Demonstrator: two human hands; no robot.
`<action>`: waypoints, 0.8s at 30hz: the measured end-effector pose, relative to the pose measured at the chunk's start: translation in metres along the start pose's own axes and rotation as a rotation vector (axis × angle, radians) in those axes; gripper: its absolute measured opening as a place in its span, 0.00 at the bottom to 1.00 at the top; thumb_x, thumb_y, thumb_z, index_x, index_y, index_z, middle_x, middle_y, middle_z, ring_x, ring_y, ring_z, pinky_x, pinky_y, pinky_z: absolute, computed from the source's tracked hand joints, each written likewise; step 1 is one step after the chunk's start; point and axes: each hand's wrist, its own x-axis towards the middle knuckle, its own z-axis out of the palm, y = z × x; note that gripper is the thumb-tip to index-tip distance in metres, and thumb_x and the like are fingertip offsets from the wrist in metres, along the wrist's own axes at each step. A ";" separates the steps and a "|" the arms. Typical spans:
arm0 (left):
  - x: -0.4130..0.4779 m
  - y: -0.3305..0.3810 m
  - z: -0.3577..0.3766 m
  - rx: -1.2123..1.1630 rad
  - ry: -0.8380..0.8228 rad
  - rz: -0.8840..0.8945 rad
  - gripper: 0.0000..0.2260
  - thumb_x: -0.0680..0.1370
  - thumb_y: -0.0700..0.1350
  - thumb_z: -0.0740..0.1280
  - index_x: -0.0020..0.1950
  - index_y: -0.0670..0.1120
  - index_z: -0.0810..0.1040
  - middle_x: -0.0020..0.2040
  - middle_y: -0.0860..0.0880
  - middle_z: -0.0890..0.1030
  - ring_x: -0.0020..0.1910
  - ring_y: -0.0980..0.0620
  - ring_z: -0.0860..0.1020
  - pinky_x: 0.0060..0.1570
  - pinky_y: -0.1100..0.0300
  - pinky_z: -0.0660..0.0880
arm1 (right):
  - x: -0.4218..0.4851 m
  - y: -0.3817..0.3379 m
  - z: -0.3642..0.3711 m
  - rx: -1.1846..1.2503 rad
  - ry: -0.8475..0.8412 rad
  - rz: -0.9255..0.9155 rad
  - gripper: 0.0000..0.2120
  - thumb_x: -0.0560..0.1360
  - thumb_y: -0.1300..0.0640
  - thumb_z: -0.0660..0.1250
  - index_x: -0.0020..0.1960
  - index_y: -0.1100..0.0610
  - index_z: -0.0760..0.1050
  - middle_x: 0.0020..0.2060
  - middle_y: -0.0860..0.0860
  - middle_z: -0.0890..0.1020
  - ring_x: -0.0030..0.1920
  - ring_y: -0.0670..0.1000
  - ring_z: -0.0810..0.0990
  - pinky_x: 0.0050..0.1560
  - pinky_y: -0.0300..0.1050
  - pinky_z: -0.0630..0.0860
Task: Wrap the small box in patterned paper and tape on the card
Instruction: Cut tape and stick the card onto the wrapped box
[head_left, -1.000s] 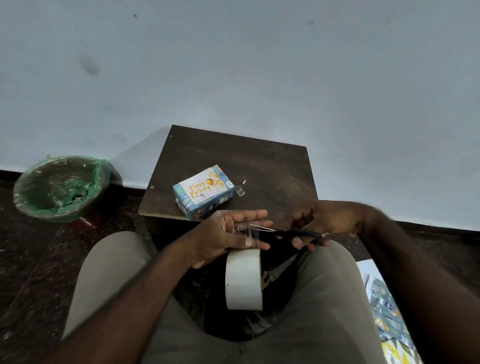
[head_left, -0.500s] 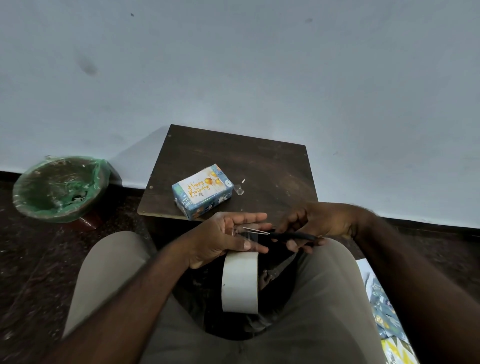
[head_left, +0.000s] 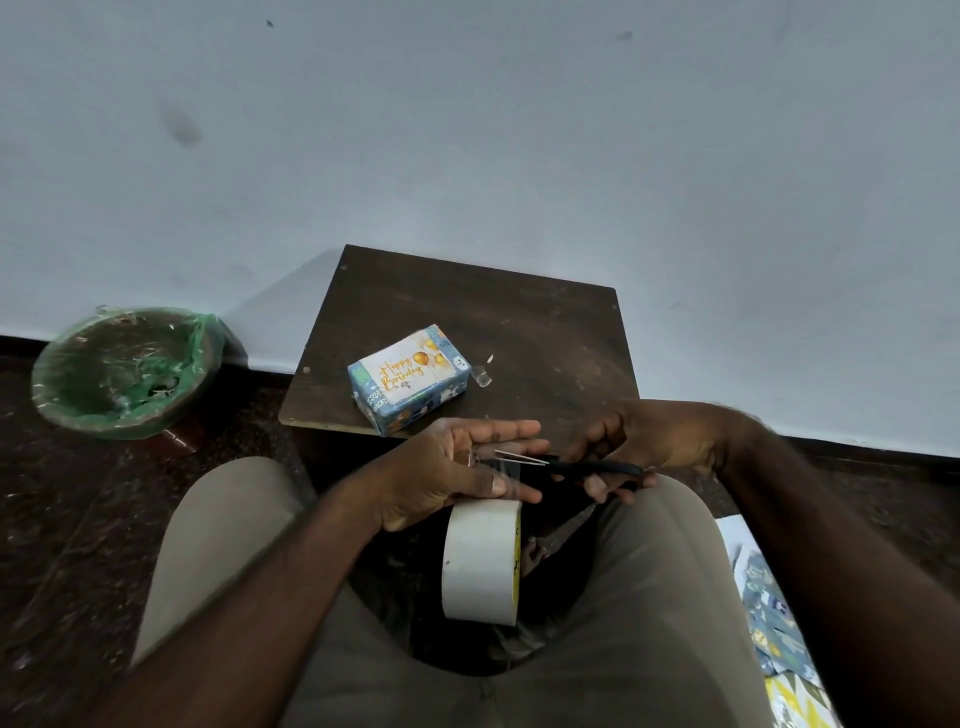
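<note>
The small box (head_left: 410, 382), wrapped in blue patterned paper, lies on the dark wooden board (head_left: 519, 322) with a white "Happy Birthday" card (head_left: 408, 369) on its top face. My left hand (head_left: 457, 467) holds a clear strip of tape pulled up from the big white tape roll (head_left: 480, 564), which hangs below it between my knees. My right hand (head_left: 639, 441) grips black-handled scissors (head_left: 566, 465), and their blades reach across the tape strip at my left fingers.
A small clear tape scrap (head_left: 480, 375) lies on the board just right of the box. A green-lined bin (head_left: 124, 371) stands on the floor at left. Sheets of patterned paper (head_left: 774, 629) lie on the floor at lower right. A pale wall rises behind the board.
Both hands and the tape roll have shifted slightly left, and the scissor blades sit a little further across the tape strip. The box stays put.
</note>
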 end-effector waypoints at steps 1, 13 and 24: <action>0.000 0.000 0.000 0.004 -0.001 -0.002 0.26 0.76 0.26 0.63 0.71 0.44 0.71 0.68 0.46 0.78 0.56 0.41 0.83 0.53 0.57 0.79 | -0.001 0.000 0.000 0.003 0.000 0.000 0.19 0.66 0.56 0.77 0.55 0.60 0.84 0.38 0.57 0.83 0.29 0.47 0.77 0.24 0.34 0.66; 0.003 -0.002 -0.001 -0.004 -0.023 0.024 0.28 0.74 0.30 0.66 0.72 0.46 0.70 0.70 0.48 0.77 0.59 0.38 0.81 0.54 0.57 0.78 | 0.002 0.003 0.003 0.048 -0.014 -0.034 0.17 0.67 0.57 0.77 0.55 0.57 0.84 0.37 0.55 0.84 0.29 0.46 0.79 0.25 0.35 0.66; 0.002 -0.002 0.001 -0.019 -0.058 0.010 0.28 0.74 0.29 0.66 0.72 0.45 0.70 0.69 0.45 0.77 0.58 0.39 0.82 0.55 0.56 0.78 | 0.003 -0.002 0.008 0.057 -0.013 -0.061 0.16 0.65 0.55 0.78 0.52 0.52 0.85 0.36 0.54 0.84 0.28 0.45 0.78 0.25 0.34 0.65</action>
